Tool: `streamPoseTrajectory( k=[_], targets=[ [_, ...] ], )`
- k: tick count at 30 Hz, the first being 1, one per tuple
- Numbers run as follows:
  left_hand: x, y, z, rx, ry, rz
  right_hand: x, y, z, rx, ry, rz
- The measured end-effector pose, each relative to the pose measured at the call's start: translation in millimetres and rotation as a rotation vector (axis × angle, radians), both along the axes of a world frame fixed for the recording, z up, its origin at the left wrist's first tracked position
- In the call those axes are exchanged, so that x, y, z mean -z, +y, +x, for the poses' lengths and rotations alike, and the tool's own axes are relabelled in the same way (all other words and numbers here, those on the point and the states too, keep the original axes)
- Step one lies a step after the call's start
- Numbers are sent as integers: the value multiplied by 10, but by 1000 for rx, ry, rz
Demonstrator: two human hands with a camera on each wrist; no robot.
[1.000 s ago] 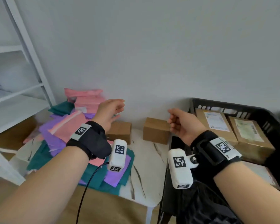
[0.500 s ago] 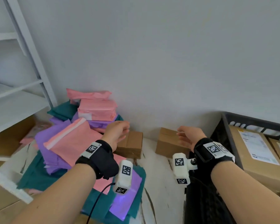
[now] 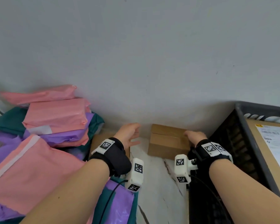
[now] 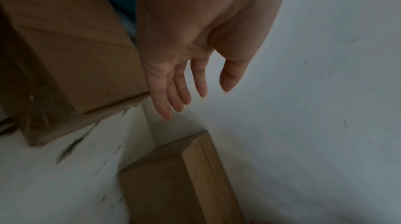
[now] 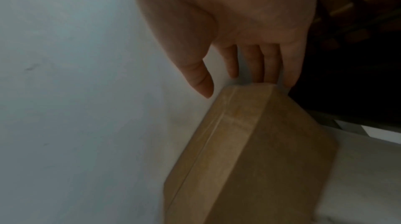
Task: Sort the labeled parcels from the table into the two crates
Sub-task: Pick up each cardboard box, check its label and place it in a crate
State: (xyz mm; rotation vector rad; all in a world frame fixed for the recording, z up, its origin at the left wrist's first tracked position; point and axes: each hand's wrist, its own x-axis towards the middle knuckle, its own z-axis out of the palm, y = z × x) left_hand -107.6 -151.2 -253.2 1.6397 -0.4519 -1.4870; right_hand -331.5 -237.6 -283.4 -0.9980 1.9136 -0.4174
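A small plain cardboard box (image 3: 166,141) stands on the white marble table (image 3: 158,191) against the wall. My right hand (image 3: 191,136) is at its right end, fingers (image 5: 258,66) straight and reaching behind the box's far corner (image 5: 249,142), thumb held off it. My left hand (image 3: 132,134) hovers open, fingers (image 4: 173,97) straight, in the gap to the left of that box (image 4: 173,184). A second cardboard box (image 4: 76,52) lies under my left wrist, mostly hidden in the head view. Neither hand holds anything.
A black crate (image 3: 249,126) stands right of the table with a labeled cardboard parcel (image 3: 273,143) inside. A heap of pink (image 3: 55,115), purple (image 3: 61,136) and teal mailers covers the table's left side. The grey wall is close behind the boxes.
Both hands have reached forward and down toward the boxes at the wall. The right hand has arrived at the right end of the right-hand box; the view has moved closer.
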Motion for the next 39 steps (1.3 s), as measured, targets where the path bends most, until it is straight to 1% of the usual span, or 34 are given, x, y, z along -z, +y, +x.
streamPoseTrajectory(
  k=[4,6,8,10,14,18,21,24,28,30,34,39],
  targets=[
    [127,-193,-81,8,23,69,138,-90,26,7,-106,66],
    [135,-218,-132,71,25,115,214,-99,45,-47,-128,101],
    [136,-225,-175,167,35,160,294,-106,57,-57,-177,131],
    [95,-210,-199,240,26,193,401,-132,27,-9,-232,147],
    [50,-213,-176,219,44,174,463,-139,-63,58,-293,146],
    [-80,-192,-184,201,31,139,221,-46,-61,86,-259,57],
    [-227,-146,-209,196,47,123,-60,66,-68,125,-263,-40],
    [-341,-101,-228,151,76,125,-477,285,-12,210,-299,-108],
    [-482,-12,-255,114,123,102,-773,499,37,234,-372,-169],
    [-549,50,-251,115,166,89,-846,597,54,244,-386,-202],
    [-630,165,-185,182,243,55,-936,778,44,272,-387,-228],
    [-722,315,-122,232,242,-24,-973,1003,126,239,-461,-137]
  ],
)
